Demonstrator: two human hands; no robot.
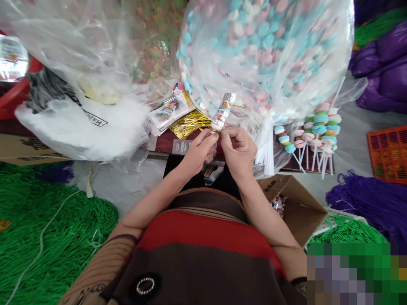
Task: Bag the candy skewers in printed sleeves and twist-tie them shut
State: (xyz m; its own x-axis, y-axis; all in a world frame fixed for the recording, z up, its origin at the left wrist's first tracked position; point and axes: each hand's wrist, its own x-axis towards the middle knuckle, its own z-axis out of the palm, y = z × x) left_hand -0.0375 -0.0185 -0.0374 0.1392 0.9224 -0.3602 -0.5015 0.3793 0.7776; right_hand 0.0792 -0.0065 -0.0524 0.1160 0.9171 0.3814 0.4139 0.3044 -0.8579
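Note:
Upright between my hands stands a wrapped marshmallow stick (222, 112) in a clear printed bag. My left hand (201, 150) is closed around its lower end, where the bag is gathered. Thumb and forefinger of my right hand (238, 146) pinch close together at the same gathered neck. A thin gold strip, apparently a twist tie, shows faintly there; the fingers hide most of it. Just beyond my left hand lie a pile of gold twist ties (187, 125) and a stack of printed bags (170, 111). White paper sticks (265, 148) lie right of my right hand.
A huge clear bag of pink, blue and white marshmallows (267, 42) fills the back. Several marshmallow skewers (319, 127) lie at the table's right. A white plastic bag (85, 127) lies left. Below right is an open cardboard box (292, 203); green strands (57, 237) cover the left floor.

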